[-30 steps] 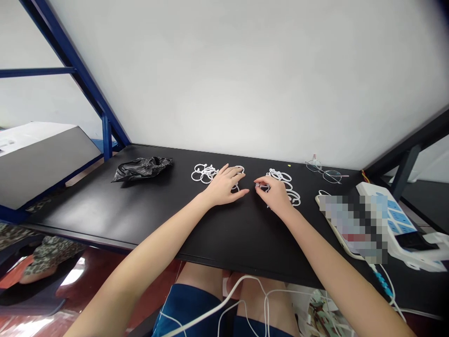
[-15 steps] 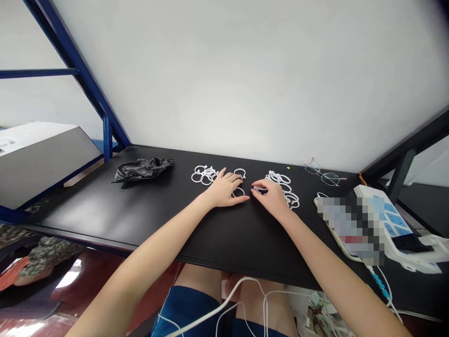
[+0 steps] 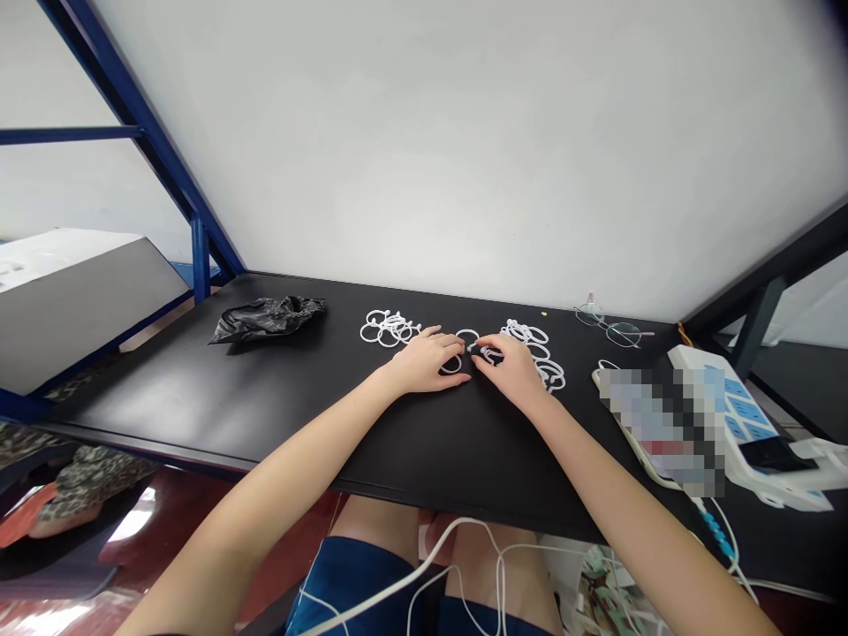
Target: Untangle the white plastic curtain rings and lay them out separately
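Note:
Two small heaps of white plastic rings lie on the black table (image 3: 199,389): a left heap (image 3: 386,327) and a right heap (image 3: 538,351). My left hand (image 3: 427,362) rests palm down between them, fingers curled over a single white ring (image 3: 457,351), fingertips pinching it. My right hand (image 3: 507,367) sits just right of it, thumb and forefinger pinched on a white ring at the edge of the right heap. The fingertips of both hands almost meet.
A crumpled black plastic bag (image 3: 268,316) lies at the left. Spectacles (image 3: 609,327) lie near the wall at the right. A white and blue power strip (image 3: 748,415) and a blurred flat object (image 3: 655,424) fill the right end. White cables hang below the table edge.
My left hand has drawn back from the left heap toward the right, curling its fingers onto one ring. My right hand has shifted slightly left, so the two hands now nearly touch.

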Tool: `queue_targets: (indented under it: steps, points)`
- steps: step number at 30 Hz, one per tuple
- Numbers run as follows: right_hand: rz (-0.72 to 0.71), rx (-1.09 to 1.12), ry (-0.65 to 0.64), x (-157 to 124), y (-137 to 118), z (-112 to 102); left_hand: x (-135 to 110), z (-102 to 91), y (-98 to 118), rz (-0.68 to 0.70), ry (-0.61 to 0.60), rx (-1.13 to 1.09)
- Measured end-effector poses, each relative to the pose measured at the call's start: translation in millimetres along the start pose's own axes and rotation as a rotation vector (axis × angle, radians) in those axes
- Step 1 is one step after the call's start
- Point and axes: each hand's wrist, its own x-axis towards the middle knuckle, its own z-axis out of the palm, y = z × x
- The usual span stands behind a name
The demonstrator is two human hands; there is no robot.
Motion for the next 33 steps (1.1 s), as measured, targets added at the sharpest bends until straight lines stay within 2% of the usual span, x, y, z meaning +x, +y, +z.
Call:
queue_targets:
  steps: [12, 33]
  points:
    - [-0.089, -0.065, -0.001, -2, -1, 4, 0, 2.8, 2, 0.008, -0.019, -0.016]
    - [-0.090, -0.017, 0.007, -2, -9, 2, -1, 0.4, 4, 0.006, -0.017, -0.018]
